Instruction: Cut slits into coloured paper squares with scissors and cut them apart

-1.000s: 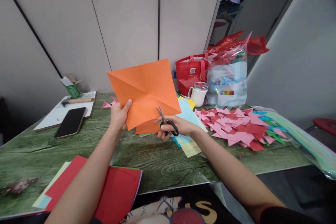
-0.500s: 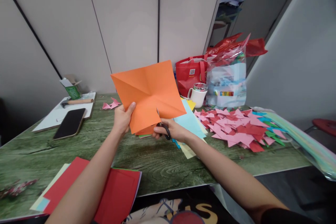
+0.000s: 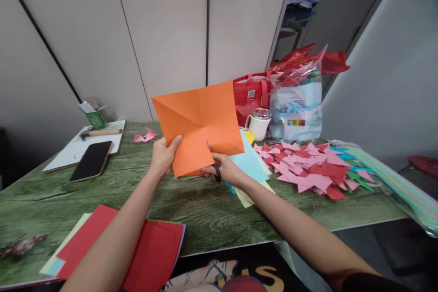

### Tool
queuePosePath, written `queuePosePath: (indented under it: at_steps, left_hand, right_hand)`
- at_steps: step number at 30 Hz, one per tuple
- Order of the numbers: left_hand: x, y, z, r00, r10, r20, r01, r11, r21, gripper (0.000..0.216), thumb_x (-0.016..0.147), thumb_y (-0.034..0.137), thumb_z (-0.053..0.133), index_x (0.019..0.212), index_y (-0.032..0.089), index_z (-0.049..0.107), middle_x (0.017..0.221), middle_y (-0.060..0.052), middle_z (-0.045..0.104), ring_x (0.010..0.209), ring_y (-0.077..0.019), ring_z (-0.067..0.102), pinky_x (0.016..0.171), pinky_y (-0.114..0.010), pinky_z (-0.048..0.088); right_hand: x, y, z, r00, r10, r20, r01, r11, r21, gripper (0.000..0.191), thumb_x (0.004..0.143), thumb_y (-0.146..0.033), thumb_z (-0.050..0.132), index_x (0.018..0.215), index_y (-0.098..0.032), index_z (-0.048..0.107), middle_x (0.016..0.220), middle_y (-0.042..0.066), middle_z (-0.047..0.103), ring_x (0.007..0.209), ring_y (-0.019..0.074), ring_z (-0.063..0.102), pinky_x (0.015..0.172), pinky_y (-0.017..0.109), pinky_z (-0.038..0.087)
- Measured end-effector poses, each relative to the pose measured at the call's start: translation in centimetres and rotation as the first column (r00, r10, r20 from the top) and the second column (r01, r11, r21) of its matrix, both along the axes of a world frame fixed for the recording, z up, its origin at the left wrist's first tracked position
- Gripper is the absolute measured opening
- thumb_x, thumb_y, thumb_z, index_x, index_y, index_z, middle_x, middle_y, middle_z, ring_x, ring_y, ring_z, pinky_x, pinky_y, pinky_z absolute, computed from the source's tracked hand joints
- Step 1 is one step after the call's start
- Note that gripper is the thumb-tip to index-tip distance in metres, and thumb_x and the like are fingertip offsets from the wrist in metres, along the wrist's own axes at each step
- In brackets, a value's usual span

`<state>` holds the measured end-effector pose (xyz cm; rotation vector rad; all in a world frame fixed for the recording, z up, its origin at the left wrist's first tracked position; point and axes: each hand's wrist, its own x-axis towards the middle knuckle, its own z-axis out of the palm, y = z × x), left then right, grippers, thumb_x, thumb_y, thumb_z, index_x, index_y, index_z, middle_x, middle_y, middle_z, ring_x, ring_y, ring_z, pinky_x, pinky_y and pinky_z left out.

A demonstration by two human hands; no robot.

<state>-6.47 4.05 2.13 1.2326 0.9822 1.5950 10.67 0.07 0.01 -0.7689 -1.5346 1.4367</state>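
Note:
A creased sheet of orange paper [image 3: 195, 118] is raised above the table in front of me. My left hand [image 3: 164, 153] grips its lower left edge, thumb on the near face. In my right hand [image 3: 224, 169] is a pair of scissors [image 3: 216, 172] with dark handles. The scissors sit in a slit in the paper's lower edge, one blade tip showing in front of the sheet. Part of the blades and some right-hand fingers are hidden by the paper.
Red sheets [image 3: 153, 246] lie near me on the left. Pale blue paper [image 3: 249, 159] is right of the scissors. A heap of pink and red paper stars [image 3: 308, 169], a white mug [image 3: 259, 124] and bags [image 3: 296, 109] stand right. A phone [image 3: 91, 160] and hammer [image 3: 101, 132] lie left.
The orange sheet has shifted slightly right, along with my left hand, and its upper right corner now covers part of the red bag. The scissors have moved slightly right too.

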Motion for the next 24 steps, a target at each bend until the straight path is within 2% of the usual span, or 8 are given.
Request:
queuePosePath:
  at_steps: [4, 14, 24]
  left_hand:
    - [0.0, 0.1, -0.1, 1.000, -0.013, -0.002, 0.013, 1.000, 0.012, 0.028, 0.058, 0.035, 0.068, 0.075, 0.013, 0.062, 0.075, -0.005, 0.066, 0.059, -0.0140, 0.058, 0.055, -0.025, 0.047]
    - [0.0, -0.2, 0.2, 0.999, 0.006, -0.040, -0.005, 1.000, 0.022, 0.030, 0.058, 0.037, 0.067, 0.077, 0.013, 0.062, 0.078, -0.007, 0.066, 0.060, -0.0158, 0.059, 0.054, -0.026, 0.048]
    - [-0.2, -0.2, 0.1, 0.997, 0.018, -0.072, -0.016, 0.999, 0.029, 0.032, 0.059, 0.039, 0.066, 0.077, 0.013, 0.061, 0.078, -0.007, 0.066, 0.059, -0.0156, 0.059, 0.053, -0.026, 0.047]
  right_hand:
    - [-0.1, 0.2, -0.4, 1.000, -0.007, -0.019, 0.008, 1.000, 0.022, 0.029, 0.056, -0.035, 0.069, 0.068, -0.014, 0.052, 0.056, -0.004, 0.051, 0.054, 0.0086, 0.049, 0.057, 0.024, 0.041]
    - [-0.2, 0.3, -1.0, 0.998, -0.041, 0.052, 0.036, 0.995, 0.088, 0.030, 0.060, -0.040, 0.065, 0.068, -0.014, 0.052, 0.060, -0.001, 0.056, 0.053, 0.0088, 0.050, 0.054, 0.023, 0.043]
    - [-0.2, 0.4, -1.4, 0.994, -0.066, 0.088, 0.055, 0.991, 0.119, 0.030, 0.063, -0.042, 0.062, 0.070, -0.015, 0.049, 0.057, -0.002, 0.054, 0.050, 0.0089, 0.050, 0.049, 0.022, 0.042]
